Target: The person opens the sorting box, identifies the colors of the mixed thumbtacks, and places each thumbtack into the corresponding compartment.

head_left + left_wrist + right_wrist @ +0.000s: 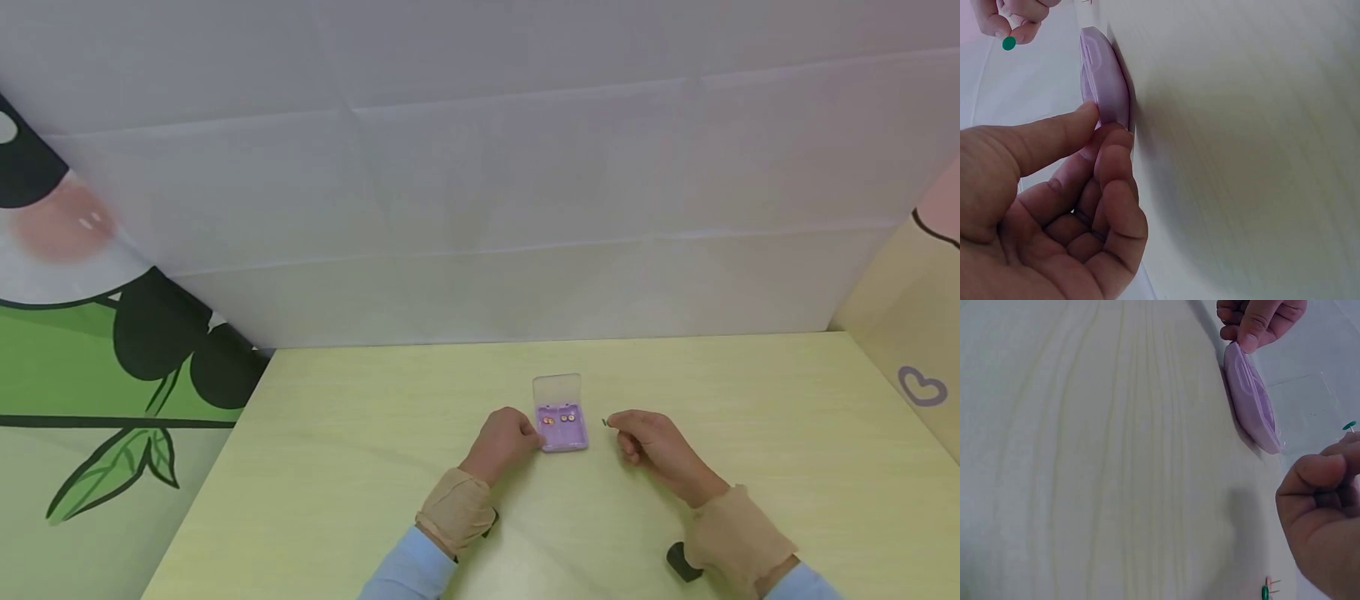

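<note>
A small purple compartment box (574, 435) lies on the table, its clear lid (557, 387) raised at the far side. Several tiny round pieces (567, 417) sit in its far compartments, too small to make out well. My left hand (506, 442) pinches the box's near left corner between thumb (1088, 115) and index finger. To the right of the box, my right hand (663, 450) holds a green thumbtack (1349, 425) at its fingertips, apart from the box. The tack's flat round head and thin pin show in the right wrist view.
Two more tacks lie on the table in the right wrist view, a green one (1265, 592) and a pinkish one (1268, 581). The pale wood-look table (337, 450) ends at a white cloth wall (480, 292). Printed side panels (900, 333) flank it.
</note>
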The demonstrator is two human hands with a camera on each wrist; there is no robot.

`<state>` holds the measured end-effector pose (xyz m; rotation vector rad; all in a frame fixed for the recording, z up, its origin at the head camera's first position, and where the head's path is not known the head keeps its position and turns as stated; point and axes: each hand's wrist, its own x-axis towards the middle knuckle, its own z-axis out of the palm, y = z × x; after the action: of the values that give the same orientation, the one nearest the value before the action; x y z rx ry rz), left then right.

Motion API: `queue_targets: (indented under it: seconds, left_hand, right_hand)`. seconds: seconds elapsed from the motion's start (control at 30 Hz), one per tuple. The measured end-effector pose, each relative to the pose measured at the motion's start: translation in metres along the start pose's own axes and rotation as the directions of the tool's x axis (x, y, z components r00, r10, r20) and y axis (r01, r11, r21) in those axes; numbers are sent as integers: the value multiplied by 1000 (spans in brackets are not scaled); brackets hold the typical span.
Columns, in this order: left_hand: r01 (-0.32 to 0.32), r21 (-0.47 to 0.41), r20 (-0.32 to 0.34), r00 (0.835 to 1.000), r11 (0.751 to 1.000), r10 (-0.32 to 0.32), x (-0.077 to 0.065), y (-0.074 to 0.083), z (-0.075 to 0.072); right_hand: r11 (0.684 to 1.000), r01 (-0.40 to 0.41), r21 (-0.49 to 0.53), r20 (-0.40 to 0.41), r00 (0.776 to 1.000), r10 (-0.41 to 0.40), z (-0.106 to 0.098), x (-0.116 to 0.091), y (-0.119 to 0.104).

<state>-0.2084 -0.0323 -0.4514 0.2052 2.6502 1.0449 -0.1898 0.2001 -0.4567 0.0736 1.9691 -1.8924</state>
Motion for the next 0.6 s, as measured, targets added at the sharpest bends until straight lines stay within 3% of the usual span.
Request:
queue_targets:
  seconds: [0.33,0.6]
  left_hand:
    - [-11,4,14,1000,1000,11,-8,-4,0]
    - [-31,14,18,999,999,31,-13,-7,0]
  right_hand:
    - [998,-4,-62,-39,999,2,23,-1,0]
    - [982,-8,-187,-70,998,-6,38,-3,0]
